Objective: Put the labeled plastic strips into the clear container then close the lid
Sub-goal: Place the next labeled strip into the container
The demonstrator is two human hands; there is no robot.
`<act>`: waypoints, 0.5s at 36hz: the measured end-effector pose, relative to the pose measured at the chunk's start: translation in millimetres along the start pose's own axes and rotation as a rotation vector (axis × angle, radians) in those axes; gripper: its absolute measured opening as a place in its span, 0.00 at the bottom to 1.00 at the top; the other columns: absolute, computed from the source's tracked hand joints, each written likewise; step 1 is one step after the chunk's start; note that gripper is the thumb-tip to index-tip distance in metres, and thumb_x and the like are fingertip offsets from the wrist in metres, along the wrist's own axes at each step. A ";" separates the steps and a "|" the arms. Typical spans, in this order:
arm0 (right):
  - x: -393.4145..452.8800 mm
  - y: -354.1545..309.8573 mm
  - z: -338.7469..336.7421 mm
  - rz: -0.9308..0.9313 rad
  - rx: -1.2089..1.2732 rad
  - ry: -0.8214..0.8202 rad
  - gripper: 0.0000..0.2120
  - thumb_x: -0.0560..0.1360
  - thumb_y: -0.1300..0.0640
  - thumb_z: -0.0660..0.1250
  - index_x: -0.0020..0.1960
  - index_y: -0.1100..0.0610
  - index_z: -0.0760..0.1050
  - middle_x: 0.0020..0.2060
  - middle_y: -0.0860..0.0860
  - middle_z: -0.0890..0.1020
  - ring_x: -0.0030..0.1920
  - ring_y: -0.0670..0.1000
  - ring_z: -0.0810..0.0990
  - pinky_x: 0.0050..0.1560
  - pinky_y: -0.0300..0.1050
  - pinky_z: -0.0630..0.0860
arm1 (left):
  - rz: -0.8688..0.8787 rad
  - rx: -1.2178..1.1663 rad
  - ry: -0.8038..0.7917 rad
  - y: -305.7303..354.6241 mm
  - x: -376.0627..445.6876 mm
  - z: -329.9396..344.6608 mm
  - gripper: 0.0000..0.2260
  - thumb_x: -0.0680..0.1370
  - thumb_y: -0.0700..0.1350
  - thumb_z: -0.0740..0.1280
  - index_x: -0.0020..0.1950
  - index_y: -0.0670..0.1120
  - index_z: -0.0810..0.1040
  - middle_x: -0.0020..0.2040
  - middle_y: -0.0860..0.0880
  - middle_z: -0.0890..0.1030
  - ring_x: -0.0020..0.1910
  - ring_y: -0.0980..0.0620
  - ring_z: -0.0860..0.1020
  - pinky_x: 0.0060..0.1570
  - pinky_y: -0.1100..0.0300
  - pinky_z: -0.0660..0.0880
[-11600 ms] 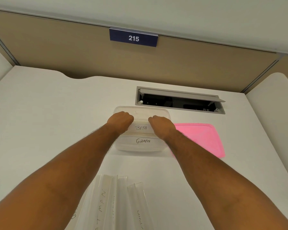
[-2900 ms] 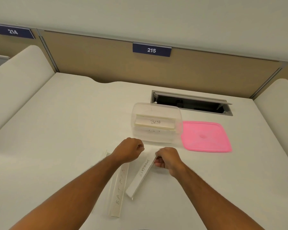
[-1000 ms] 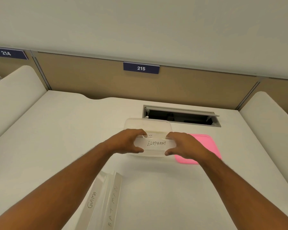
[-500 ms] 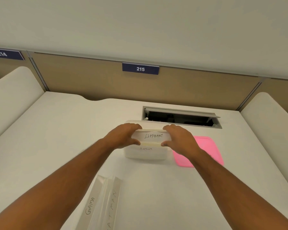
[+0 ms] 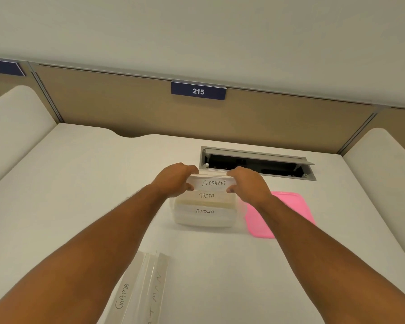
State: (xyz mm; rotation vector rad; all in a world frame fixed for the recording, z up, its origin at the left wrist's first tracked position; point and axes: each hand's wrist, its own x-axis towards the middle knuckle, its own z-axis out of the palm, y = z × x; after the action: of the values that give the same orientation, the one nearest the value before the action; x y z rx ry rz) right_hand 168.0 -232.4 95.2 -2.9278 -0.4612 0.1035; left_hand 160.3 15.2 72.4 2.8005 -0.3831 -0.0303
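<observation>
The white tabletop [image 5: 84,188] carries everything. At its centre sits the clear container [image 5: 204,216], open, with the pink lid [image 5: 288,206] lying flat just beside it at 3 o'clock, partly under the right forearm. Inside the container the BETA strip [image 5: 206,195] and the ALPHA strip [image 5: 205,211] already lie across the width, one nearer than the other.

The left hand [image 5: 173,181] and right hand [image 5: 248,183] each grasp one end of the ELEPHANT strip [image 5: 214,183], fingers curled over the top edge and thumbs under it, holding it level at the container's far rim, at 12 o'clock from the BETA strip. I judge the step in hand to be seating this strip. To do it well, keep both ends level so neither catches the side walls, lower it flat behind the BETA strip, and release both ends together so it does not tip. It should sit below the rim, or the lid will not close.

Two strips wait at 6 o'clock, touching side by side: the GAMA strip [image 5: 123,295] and the BATMAN strip [image 5: 156,293].
</observation>
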 end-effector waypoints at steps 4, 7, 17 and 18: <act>8.8 -1.1 7.9 -0.019 -0.063 -0.021 0.14 0.75 0.53 0.72 0.60 0.55 0.79 0.55 0.53 0.81 0.53 0.57 0.80 0.50 0.50 0.76 | -0.028 0.029 -0.001 -3.7 4.6 11.9 0.25 0.74 0.49 0.75 0.70 0.52 0.73 0.59 0.44 0.80 0.59 0.43 0.77 0.55 0.52 0.74; 13.6 -0.3 15.5 -0.036 -0.116 -0.021 0.09 0.77 0.55 0.70 0.56 0.56 0.79 0.53 0.53 0.83 0.51 0.57 0.81 0.47 0.48 0.75 | -0.028 0.050 -0.012 -6.3 7.1 20.0 0.25 0.75 0.47 0.74 0.70 0.50 0.72 0.60 0.44 0.81 0.59 0.44 0.77 0.55 0.51 0.74; 20.0 1.6 39.6 -0.118 -0.396 -0.012 0.06 0.80 0.57 0.63 0.55 0.55 0.77 0.48 0.54 0.85 0.48 0.58 0.82 0.48 0.48 0.73 | 0.019 0.222 -0.106 -9.7 12.0 37.3 0.16 0.77 0.37 0.64 0.65 0.45 0.70 0.52 0.44 0.80 0.50 0.43 0.78 0.44 0.51 0.74; 20.0 2.0 42.9 -0.114 -0.414 -0.013 0.06 0.80 0.59 0.63 0.55 0.55 0.77 0.47 0.54 0.85 0.47 0.57 0.82 0.49 0.48 0.73 | 0.022 0.240 -0.113 -8.4 12.8 38.6 0.16 0.77 0.35 0.63 0.64 0.45 0.70 0.51 0.44 0.80 0.49 0.43 0.78 0.43 0.51 0.74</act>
State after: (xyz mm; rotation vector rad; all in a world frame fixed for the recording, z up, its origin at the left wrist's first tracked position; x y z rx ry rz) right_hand 183.4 -221.1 51.9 -3.2931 -0.7287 0.0124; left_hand 172.4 7.8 33.4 3.0395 -0.4732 -0.1479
